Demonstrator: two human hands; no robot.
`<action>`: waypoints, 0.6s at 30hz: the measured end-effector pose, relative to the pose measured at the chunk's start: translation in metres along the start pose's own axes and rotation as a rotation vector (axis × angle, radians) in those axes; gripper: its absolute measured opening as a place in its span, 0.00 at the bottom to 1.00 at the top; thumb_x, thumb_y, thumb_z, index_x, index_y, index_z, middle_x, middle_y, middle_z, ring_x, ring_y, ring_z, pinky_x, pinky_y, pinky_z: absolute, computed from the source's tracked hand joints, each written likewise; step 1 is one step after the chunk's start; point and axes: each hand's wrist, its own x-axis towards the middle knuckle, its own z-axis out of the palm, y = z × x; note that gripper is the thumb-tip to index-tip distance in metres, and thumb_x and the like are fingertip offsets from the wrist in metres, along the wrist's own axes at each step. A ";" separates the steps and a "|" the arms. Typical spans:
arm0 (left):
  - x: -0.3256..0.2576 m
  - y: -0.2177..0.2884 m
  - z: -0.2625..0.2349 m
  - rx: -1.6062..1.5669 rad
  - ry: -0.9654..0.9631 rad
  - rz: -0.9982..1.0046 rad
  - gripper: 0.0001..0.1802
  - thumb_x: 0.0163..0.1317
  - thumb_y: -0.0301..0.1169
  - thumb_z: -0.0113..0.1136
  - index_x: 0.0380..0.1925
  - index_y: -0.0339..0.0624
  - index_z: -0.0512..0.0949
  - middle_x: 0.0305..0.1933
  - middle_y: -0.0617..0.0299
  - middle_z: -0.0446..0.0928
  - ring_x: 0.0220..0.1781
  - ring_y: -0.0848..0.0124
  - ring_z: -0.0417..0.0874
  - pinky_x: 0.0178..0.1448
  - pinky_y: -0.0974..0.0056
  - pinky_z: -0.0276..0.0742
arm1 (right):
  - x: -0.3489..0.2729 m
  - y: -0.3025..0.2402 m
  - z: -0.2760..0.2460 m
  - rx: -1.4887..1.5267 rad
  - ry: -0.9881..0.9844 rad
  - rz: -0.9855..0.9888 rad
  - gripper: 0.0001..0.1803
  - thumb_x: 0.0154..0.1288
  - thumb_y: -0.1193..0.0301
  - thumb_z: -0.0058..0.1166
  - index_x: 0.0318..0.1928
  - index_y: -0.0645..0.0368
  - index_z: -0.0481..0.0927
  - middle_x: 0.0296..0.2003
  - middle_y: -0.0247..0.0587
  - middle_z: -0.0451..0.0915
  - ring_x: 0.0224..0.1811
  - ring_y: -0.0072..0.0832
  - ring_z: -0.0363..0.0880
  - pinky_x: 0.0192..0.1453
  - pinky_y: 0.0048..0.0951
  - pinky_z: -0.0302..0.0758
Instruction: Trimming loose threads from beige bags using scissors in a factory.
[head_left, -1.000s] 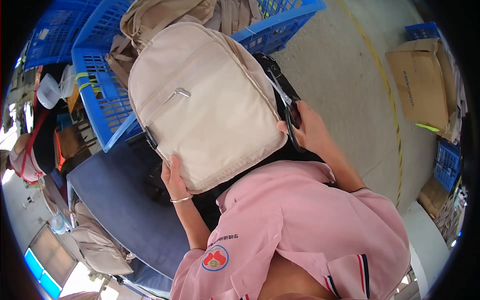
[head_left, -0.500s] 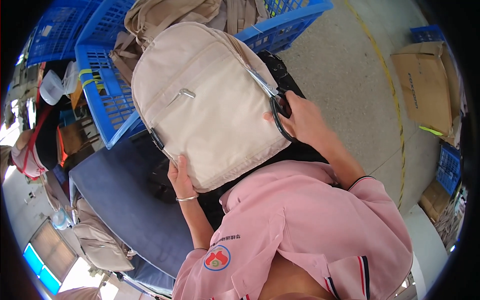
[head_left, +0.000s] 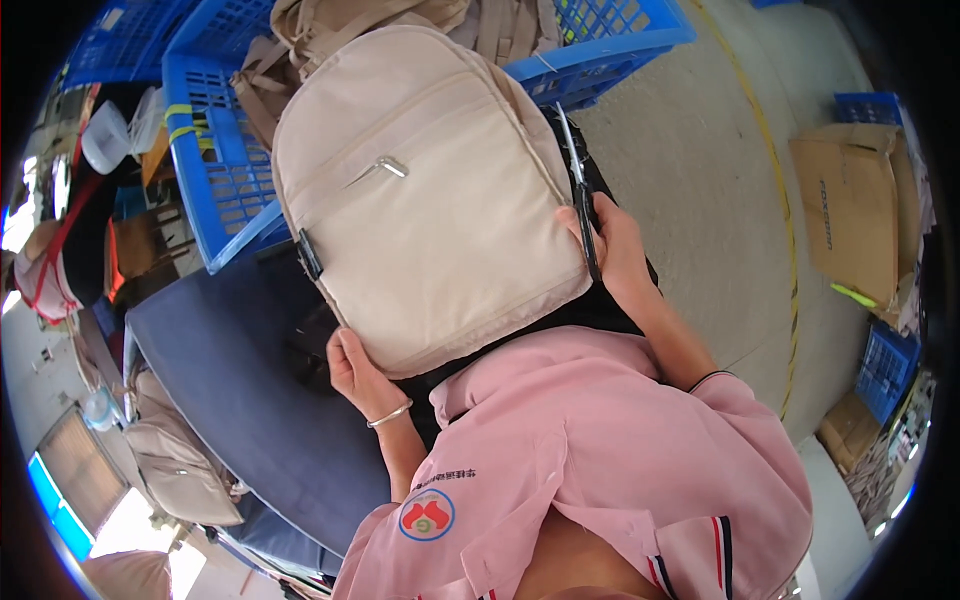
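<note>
A beige backpack [head_left: 430, 230] lies across my lap, its front panel facing up and its rounded top pointing away from me. A silver zipper pull [head_left: 392, 167] hangs near the slanted front zipper, and a black tab sits on the left side seam. My left hand [head_left: 358, 372] pinches the bag's lower left edge. In my right hand [head_left: 612, 245] is a pair of scissors [head_left: 582, 185] with black handles, blades pointing away from me along the bag's right side. The thumb of that hand touches the bag's right edge.
Beyond the backpack stands a blue plastic crate [head_left: 225, 170] holding more beige bags [head_left: 370, 15]. A dark blue padded surface [head_left: 230, 370] is at my left, with another beige backpack [head_left: 180, 455] past it. Rightward are a yellow floor line [head_left: 790, 230] and a cardboard box [head_left: 850, 210]. Another person works far left.
The scissors have swung from slanting over the bag's right part to standing nearly edge-on beside it. My right thumb now meets the bag's edge. The backpack sits slightly farther from me.
</note>
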 end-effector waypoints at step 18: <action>0.069 0.216 -0.170 0.280 -0.541 1.222 0.13 0.52 0.30 0.62 0.34 0.31 0.83 0.39 0.48 0.79 0.46 0.54 0.77 0.54 0.50 0.72 | 0.016 0.021 -0.024 0.606 0.220 -0.096 0.18 0.73 0.55 0.50 0.43 0.60 0.76 0.26 0.29 0.68 0.22 0.14 0.69 0.25 0.19 0.71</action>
